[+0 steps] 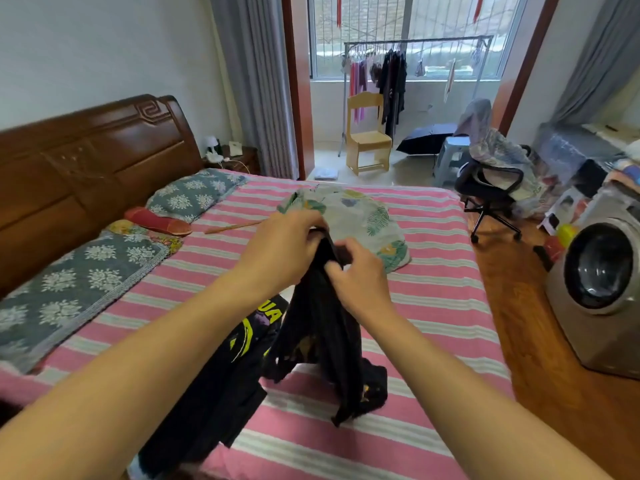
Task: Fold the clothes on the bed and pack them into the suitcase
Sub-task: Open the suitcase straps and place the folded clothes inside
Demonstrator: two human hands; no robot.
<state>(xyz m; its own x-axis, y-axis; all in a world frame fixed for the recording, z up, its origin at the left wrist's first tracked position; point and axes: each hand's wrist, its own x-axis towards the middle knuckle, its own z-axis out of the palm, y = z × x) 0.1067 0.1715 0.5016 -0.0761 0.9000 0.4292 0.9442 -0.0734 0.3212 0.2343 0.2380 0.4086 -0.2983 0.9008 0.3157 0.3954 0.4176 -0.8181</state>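
Observation:
Above the pink striped bed [433,306] I hold up a black garment [322,334] that hangs down in folds, its lower end touching the sheet. My left hand [280,251] grips its top edge from the left, and my right hand [360,275] pinches the same edge just to the right. A second black garment with yellow print [228,372] lies flat on the bed below my left forearm. Farther back lies a crumpled white garment with a green leaf print [363,220]. No suitcase is in view.
Two grey floral pillows [86,282] and a red slipper [156,221] lie near the wooden headboard [86,161]. A thin stick [235,226] rests on the sheet. A washing machine [602,289], office chair [491,188] and stools stand right of the bed.

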